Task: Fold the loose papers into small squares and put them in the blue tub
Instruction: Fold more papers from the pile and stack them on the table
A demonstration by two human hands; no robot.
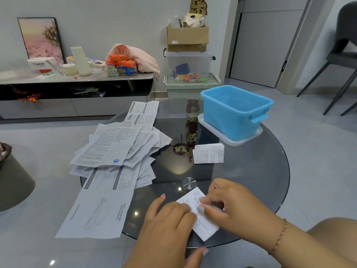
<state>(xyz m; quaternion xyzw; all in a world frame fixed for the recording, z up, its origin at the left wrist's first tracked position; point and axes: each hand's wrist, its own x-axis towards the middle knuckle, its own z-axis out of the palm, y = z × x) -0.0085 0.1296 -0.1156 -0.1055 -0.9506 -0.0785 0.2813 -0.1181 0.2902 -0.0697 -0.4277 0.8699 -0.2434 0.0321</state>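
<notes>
Paper [201,215] lies at the desk's [251,180] near edge, your left hand [170,219] flat on it, your right hand [231,202] pinching its fold. It's light, thin and likely slippery on glass, so pin it and crease at the edges. Loose papers [116,151] crowd left; the blue tub [235,111] stands far right with open room between.

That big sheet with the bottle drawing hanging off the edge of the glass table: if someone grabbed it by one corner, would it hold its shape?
Probably not. The big sheet looks like thin printed paper, with creases across it, so it would likely droop and bend at those folds. It seems very light. Much of it overhangs the glass table, whose surface looks slick, so a small nudge might slide it off.
</notes>
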